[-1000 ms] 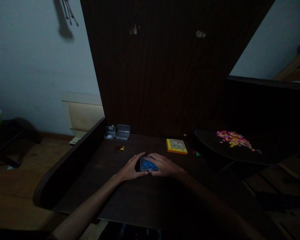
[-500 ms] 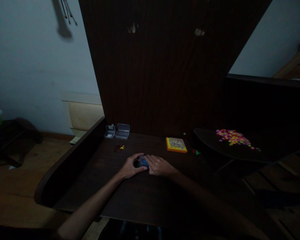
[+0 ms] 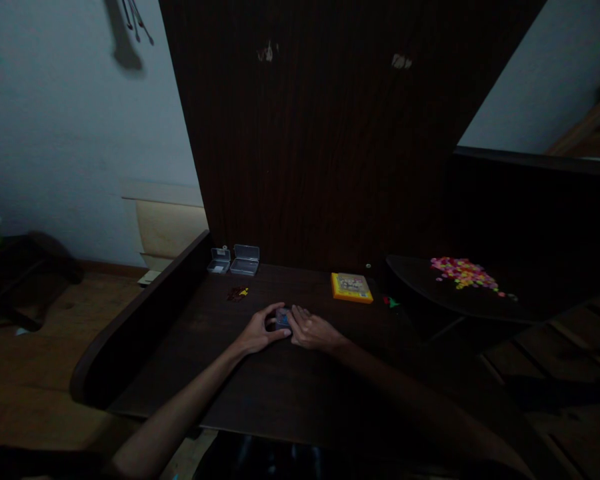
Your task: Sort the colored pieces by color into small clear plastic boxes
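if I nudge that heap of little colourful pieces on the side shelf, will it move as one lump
Probably not. The heap of colourful pieces looks loose, with strays off its right edge, so it would likely scatter. The pieces look tiny, probably light. It lies on the curved side shelf, so some might go over.

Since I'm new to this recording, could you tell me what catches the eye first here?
The heap of bright pink and yellow pieces on the dark shelf at right stands out most. Then the orange-edged box at the desk's back, and the left hand and right hand closed around a small blue thing at centre.
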Motion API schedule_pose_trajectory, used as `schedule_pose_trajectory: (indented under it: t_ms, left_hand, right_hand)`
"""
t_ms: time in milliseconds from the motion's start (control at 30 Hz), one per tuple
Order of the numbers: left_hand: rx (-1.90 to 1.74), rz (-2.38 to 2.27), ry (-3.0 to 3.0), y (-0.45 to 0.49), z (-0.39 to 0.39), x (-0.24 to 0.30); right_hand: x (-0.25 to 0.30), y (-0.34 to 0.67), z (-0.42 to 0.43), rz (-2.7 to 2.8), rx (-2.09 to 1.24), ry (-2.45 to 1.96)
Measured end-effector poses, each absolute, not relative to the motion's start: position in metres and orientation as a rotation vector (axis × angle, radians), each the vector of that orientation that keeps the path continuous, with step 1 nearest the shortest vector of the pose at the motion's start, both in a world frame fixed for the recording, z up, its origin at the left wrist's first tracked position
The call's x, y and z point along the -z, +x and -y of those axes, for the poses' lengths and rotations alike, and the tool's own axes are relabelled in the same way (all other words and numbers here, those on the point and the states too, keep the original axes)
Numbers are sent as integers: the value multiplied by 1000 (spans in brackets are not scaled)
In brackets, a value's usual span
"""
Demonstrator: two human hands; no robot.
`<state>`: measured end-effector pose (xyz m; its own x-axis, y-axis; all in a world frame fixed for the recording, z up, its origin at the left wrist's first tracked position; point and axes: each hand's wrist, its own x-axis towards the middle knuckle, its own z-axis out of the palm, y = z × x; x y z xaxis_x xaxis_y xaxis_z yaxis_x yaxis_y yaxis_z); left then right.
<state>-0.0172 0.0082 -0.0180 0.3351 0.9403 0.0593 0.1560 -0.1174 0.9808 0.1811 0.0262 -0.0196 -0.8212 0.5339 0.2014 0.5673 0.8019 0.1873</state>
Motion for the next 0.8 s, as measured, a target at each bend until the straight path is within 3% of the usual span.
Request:
schedule_pose_trajectory:
  t_ms: [167,333,600,800]
  left_hand:
    - [-932,-994,1549,-18,-7,22]
    - [-1022,-855,1504,-18,-5,21]
    - [-983,-737,1426,-23,4,13]
    - [-972,-744,1395,-39,5,1]
  right_hand:
    - [13,184,-26,2802,239,-900]
    - [-8,197,-31,2534,-273,-1045]
    - [-10,193,-55,1670,-1123,-1031]
    - [-25,163,-66,1485,-1365,-1004]
